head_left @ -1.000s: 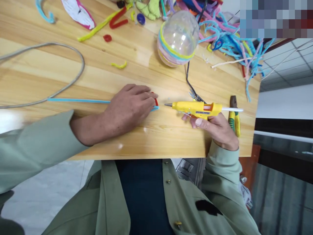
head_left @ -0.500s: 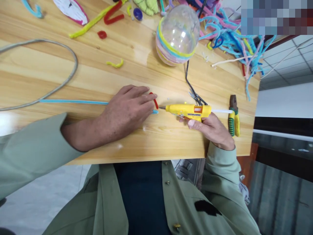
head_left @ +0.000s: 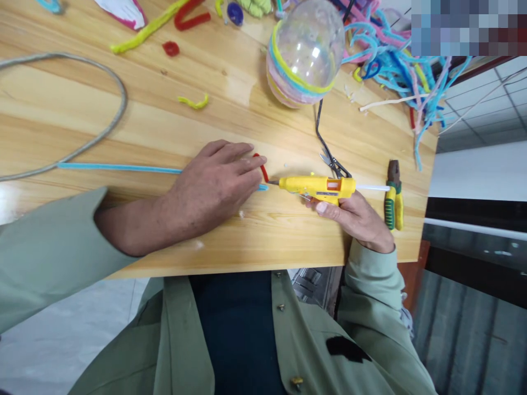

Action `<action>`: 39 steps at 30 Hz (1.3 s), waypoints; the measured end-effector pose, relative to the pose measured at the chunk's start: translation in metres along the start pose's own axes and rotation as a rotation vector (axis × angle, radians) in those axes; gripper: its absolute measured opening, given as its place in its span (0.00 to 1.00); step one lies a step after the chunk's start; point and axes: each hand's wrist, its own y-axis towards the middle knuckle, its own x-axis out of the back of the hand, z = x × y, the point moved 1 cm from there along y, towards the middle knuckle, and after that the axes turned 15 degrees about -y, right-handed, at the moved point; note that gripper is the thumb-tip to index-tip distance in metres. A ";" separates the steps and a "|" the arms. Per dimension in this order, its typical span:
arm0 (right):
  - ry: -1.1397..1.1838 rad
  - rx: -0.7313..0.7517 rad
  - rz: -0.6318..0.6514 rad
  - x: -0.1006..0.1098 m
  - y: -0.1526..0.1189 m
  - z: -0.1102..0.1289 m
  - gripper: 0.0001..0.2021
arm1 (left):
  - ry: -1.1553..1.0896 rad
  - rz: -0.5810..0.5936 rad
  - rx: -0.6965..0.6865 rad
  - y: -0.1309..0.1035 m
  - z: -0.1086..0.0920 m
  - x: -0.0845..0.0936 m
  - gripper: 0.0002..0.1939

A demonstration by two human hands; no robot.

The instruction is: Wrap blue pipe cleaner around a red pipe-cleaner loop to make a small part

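My left hand (head_left: 220,181) lies palm down on the table, its fingers pressed together over a blue pipe cleaner (head_left: 119,167). That pipe cleaner runs under the palm, and its tip shows beyond the fingers. A short bent red pipe cleaner (head_left: 264,171) sticks out at my left fingertips; how they grip it is hidden. My right hand (head_left: 356,216) is wrapped round the handle of a yellow hot glue gun (head_left: 317,186). A white glue stick (head_left: 373,188) juts from its back. The nozzle points left, at or very near the lower end of the red piece.
Scissors (head_left: 335,164) lie just behind the glue gun, pliers (head_left: 394,195) to the right. A clear ball with coloured bands (head_left: 304,55) stands farther back, beside a pile of pipe cleaners (head_left: 395,66). A grey cable (head_left: 121,104) loops at left. Yellow (head_left: 193,102) and red scraps (head_left: 171,49) lie about.
The glue gun's nozzle and the red pipe cleaner's lower end now appear to meet, where a small gap showed before. The view has shifted slightly; both hands keep nearly the same pose.
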 end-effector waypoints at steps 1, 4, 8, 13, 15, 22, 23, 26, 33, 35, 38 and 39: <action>0.002 0.003 0.001 0.000 0.000 0.000 0.17 | -0.005 0.000 0.003 0.000 0.000 0.000 0.20; 0.005 -0.004 -0.005 -0.001 0.000 -0.001 0.17 | -0.027 -0.003 0.014 0.000 0.001 0.000 0.20; -0.009 0.001 -0.013 -0.001 0.000 0.000 0.17 | -0.044 -0.011 0.020 0.000 0.002 -0.001 0.20; -0.031 0.014 -0.015 0.000 0.001 0.000 0.18 | -0.030 -0.011 -0.012 -0.002 0.004 -0.002 0.19; -0.041 0.034 -0.014 0.000 0.001 -0.002 0.18 | -0.009 -0.021 -0.035 -0.003 0.005 -0.002 0.18; -0.080 0.070 -0.011 0.001 0.003 -0.004 0.19 | 0.163 0.000 -0.102 -0.002 0.001 0.000 0.23; -0.083 0.066 -0.011 0.001 0.003 -0.004 0.19 | 0.165 0.005 -0.113 -0.002 0.001 0.000 0.23; -0.083 0.062 -0.018 0.001 0.002 -0.003 0.19 | 0.150 -0.006 -0.137 -0.004 0.003 0.000 0.23; -0.071 0.047 -0.040 0.000 0.001 -0.004 0.20 | 0.142 0.030 -0.138 -0.007 0.011 -0.004 0.26; -0.078 0.048 -0.042 0.000 0.001 -0.004 0.20 | 0.144 0.038 -0.135 -0.007 0.012 -0.005 0.27; -0.081 0.047 -0.040 0.000 0.000 -0.004 0.20 | 0.157 0.057 -0.118 -0.007 0.010 -0.004 0.27; -0.082 0.046 -0.039 0.000 0.000 -0.004 0.20 | 0.165 0.061 -0.112 -0.007 0.009 -0.003 0.27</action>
